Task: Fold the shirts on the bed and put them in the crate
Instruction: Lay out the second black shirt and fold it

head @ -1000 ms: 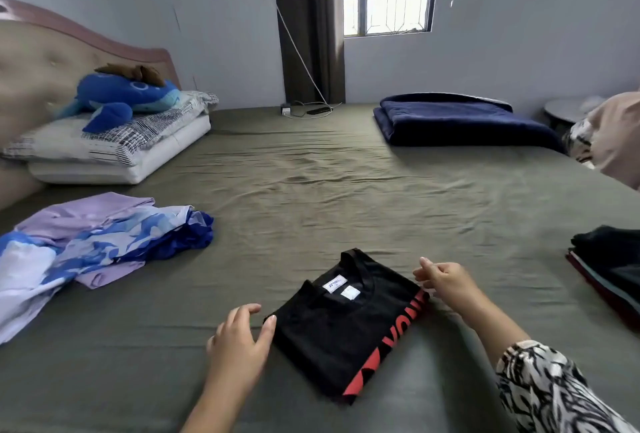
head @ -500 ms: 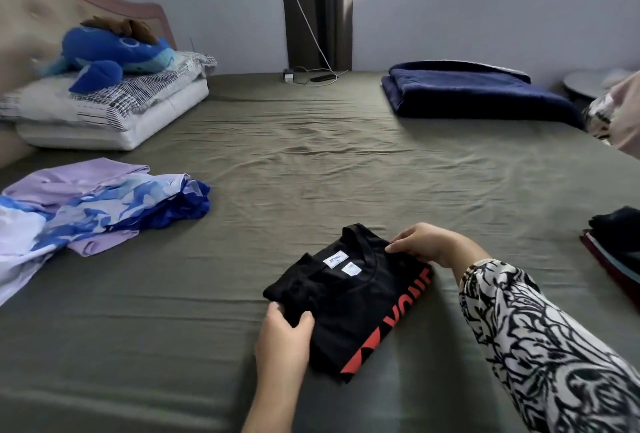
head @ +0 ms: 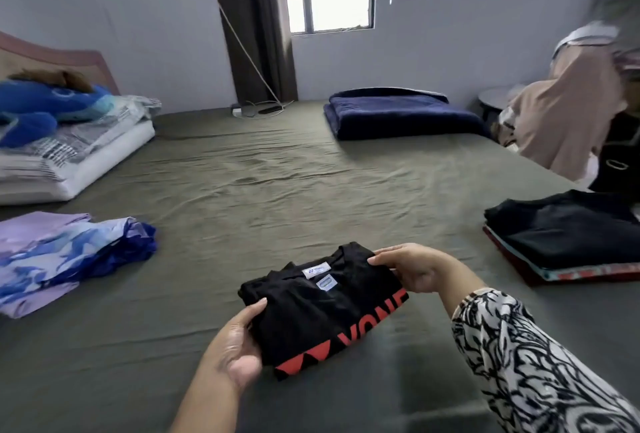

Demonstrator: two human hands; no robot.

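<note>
A folded black shirt (head: 322, 308) with red lettering is held just above the olive bed sheet (head: 277, 183) near the front edge. My left hand (head: 235, 346) grips its near left side, thumb on top. My right hand (head: 412, 270) clasps its far right corner. A stack of folded shirts (head: 568, 238), black on top, lies on the bed at the right. Unfolded purple and blue shirts (head: 65, 256) lie in a heap at the left. A dark container (head: 616, 162) shows at the right edge beyond the stack, mostly hidden.
A folded navy blanket (head: 401, 114) lies at the far side of the bed. Pillows (head: 72, 159) with a blue plush toy (head: 45, 103) sit at the far left by the headboard. Beige cloth (head: 561, 121) hangs at the right. A charger and cable (head: 256, 108) rest below the window.
Both hands closed on the black shirt's sides and raised it slightly off the sheet. The view turned to the right, bringing the folded stack further into sight.
</note>
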